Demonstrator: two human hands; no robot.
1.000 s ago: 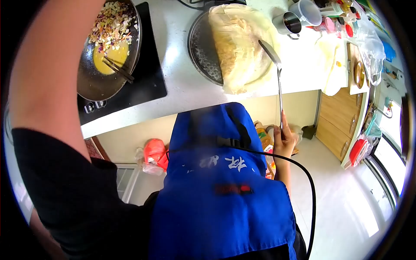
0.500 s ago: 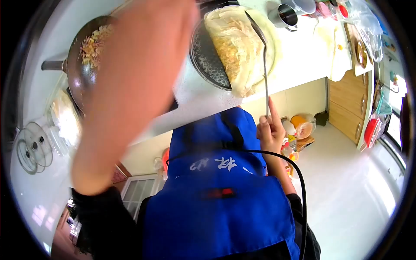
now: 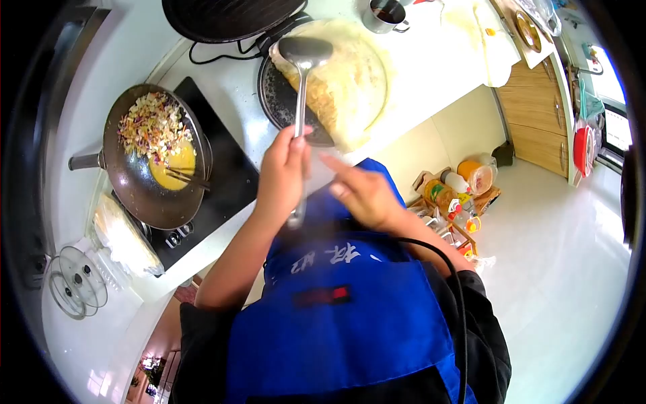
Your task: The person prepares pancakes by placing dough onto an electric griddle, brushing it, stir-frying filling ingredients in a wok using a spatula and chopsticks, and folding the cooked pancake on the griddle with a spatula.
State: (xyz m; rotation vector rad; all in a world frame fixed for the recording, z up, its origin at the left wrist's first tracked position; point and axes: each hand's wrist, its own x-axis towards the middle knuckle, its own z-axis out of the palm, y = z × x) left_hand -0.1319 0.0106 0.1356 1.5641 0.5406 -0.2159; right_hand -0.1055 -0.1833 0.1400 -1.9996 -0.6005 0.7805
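My left hand (image 3: pixel 282 168) is wrapped round the steel handle of a ladle (image 3: pixel 306 50). The ladle's wide bowl lies in view over a folded flatbread (image 3: pixel 326 101) on a round dark griddle (image 3: pixel 279 94). Beside the handle is my right hand (image 3: pixel 363 192), its index finger stretched out and nothing visible in its grasp. To the left, a wok (image 3: pixel 131 182) holds chopped mixed vegetables (image 3: pixel 155 128) and liquid yellow egg (image 3: pixel 176 172). Chopsticks (image 3: pixel 188 177) rest in the egg.
A black hob (image 3: pixel 232 172) lies under the wok. The griddle's raised lid (image 3: pixel 229 20) is behind. A metal cup (image 3: pixel 383 17) and pale dough sheets (image 3: pixel 457 47) are at the right. Glass lids (image 3: pixel 77 283) and a plastic-wrapped pack (image 3: pixel 124 232) sit left.
The ladle has passed from my right hand to my left. My left arm has come back from over the wok side. Yellow egg and chopsticks now show in the wok.
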